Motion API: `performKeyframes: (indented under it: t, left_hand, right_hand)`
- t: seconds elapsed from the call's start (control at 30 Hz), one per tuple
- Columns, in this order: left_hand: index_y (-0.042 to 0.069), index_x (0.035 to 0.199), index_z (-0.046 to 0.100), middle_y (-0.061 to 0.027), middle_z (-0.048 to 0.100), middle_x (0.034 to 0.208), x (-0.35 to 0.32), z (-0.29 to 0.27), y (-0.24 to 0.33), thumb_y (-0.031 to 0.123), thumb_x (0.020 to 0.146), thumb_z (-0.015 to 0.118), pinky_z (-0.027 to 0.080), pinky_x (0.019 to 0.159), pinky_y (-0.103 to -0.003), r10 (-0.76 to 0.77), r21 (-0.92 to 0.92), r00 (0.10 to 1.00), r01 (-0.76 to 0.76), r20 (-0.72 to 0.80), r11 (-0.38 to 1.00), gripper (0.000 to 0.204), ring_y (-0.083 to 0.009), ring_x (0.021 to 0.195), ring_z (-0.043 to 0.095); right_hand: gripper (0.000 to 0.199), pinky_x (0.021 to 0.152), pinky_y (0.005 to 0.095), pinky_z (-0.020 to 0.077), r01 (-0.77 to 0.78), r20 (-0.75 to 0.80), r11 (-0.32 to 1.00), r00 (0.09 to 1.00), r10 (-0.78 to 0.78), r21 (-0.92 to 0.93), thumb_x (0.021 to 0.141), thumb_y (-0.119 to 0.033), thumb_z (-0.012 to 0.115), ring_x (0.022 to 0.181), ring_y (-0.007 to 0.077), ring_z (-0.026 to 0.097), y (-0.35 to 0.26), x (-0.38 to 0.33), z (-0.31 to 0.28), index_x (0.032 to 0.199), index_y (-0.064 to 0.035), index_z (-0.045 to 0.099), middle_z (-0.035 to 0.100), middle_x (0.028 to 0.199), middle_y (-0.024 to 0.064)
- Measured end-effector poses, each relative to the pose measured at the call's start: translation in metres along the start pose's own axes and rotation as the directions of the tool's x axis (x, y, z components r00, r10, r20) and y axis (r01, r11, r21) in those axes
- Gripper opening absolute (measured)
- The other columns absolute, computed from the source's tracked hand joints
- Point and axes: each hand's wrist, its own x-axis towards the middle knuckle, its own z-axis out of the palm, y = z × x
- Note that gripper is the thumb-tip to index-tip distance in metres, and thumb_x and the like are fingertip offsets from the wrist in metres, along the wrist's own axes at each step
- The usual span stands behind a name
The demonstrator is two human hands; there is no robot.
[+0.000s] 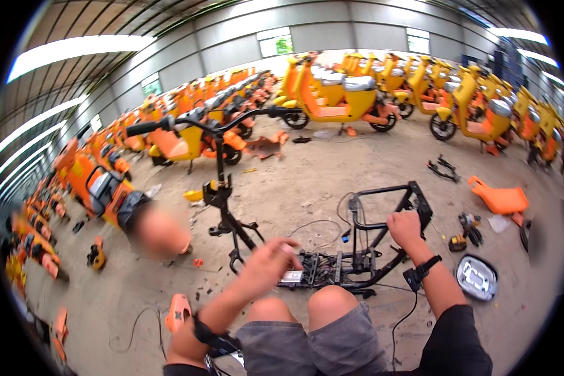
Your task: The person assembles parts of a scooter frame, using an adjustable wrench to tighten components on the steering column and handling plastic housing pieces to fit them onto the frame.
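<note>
In front of my knees stands a bare black scooter frame (375, 276), with its handlebar (217, 130) rising at the left. My right hand (405, 228) is closed around a tube at the raised rear end of the frame. My left hand (271, 264), slightly blurred, hovers over the low middle of the frame with fingers apart and nothing visible in them. Just beneath it is a small silver box (291, 276) beside a bundle of dark wiring (319, 268). A loose cable with a blue connector (345, 239) hangs by the frame.
To the right lie an orange plastic panel (500, 198), a yellow-and-black power drill (459, 242) and a silver-and-black scooter seat (476, 277). An orange part (178, 311) lies near my left arm. Rows of yellow and orange scooters (341, 103) fill the back and left.
</note>
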Motion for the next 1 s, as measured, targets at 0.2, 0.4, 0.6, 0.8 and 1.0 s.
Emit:
performKeyframes:
  t: [0.2, 0.4, 0.6, 0.8, 1.0]
  left_hand:
    - [0.003, 0.114, 0.051, -0.0097, 0.063, 0.083, -0.004, 0.08, -0.047, 0.022, 0.103, 0.04, 0.044, 0.059, -0.025, -0.043, -0.497, 0.963, 0.176, 0.268, 0.85, 0.025, -0.0142, 0.065, 0.054]
    - [0.005, 0.109, 0.051, -0.0086, 0.064, 0.085, -0.009, 0.084, -0.055, 0.023, 0.102, 0.042, 0.05, 0.079, -0.036, -0.01, -0.936, 1.0, 0.007, 0.003, 0.353, 0.022, -0.0233, 0.083, 0.061]
    - [0.008, 0.11, 0.048, -0.008, 0.065, 0.087, -0.021, 0.085, -0.039, 0.023, 0.103, 0.039, 0.046, 0.09, -0.037, 0.053, -0.862, 0.97, -0.235, -0.237, 0.448, 0.019, -0.024, 0.092, 0.061]
    - [0.005, 0.109, 0.046, -0.0182, 0.067, 0.101, 0.004, 0.095, -0.035, 0.022, 0.105, 0.033, 0.042, 0.087, -0.036, 0.126, -0.605, 0.978, -0.202, -0.167, 0.77, 0.023, -0.027, 0.102, 0.06]
    - [0.0, 0.11, 0.049, -0.0188, 0.065, 0.1, 0.058, 0.09, 0.001, 0.026, 0.104, 0.034, 0.05, 0.073, -0.034, 0.04, -0.187, 0.997, -0.052, -0.064, 0.981, 0.031, -0.0241, 0.085, 0.066]
  right_hand:
    - [0.035, 0.087, 0.0458, 0.0471, 0.1, 0.319, 0.908, 0.916, -0.243, 0.406, 0.089, -0.033, 0.054, 0.097, 0.0349, 0.062, -0.082, -0.01, -0.104, 0.108, -0.0054, 0.063, 0.066, 0.105, 0.0166]
    - [0.073, 0.068, 0.0479, 0.0519, 0.09, 0.614, 0.83, 0.63, -0.475, 0.55, 0.093, -0.041, 0.051, 0.077, 0.0425, 0.064, -0.171, -0.041, -0.247, 0.14, 0.0081, 0.025, 0.065, 0.085, 0.0241]
    - [0.079, 0.065, 0.0452, 0.0514, -0.183, 0.504, 0.541, 0.678, -0.535, 0.821, 0.095, -0.041, 0.05, 0.067, 0.0406, 0.063, -0.18, -0.043, -0.216, 0.137, 0.017, 0.016, 0.064, 0.073, 0.0211]
    - [0.04, 0.069, 0.0488, 0.0487, -0.174, 0.516, 0.554, 0.654, -0.553, 0.814, 0.095, -0.027, 0.051, 0.076, 0.0417, 0.063, -0.14, -0.032, -0.188, 0.123, 0.0006, 0.044, 0.064, 0.08, 0.0237]
    - [0.03, 0.072, 0.0423, 0.0499, -0.255, 0.347, 0.346, 0.907, -0.237, 0.903, 0.092, -0.025, 0.054, 0.08, 0.0363, 0.065, -0.101, 0.008, -0.163, 0.106, -0.001, 0.065, 0.066, 0.085, 0.0212]
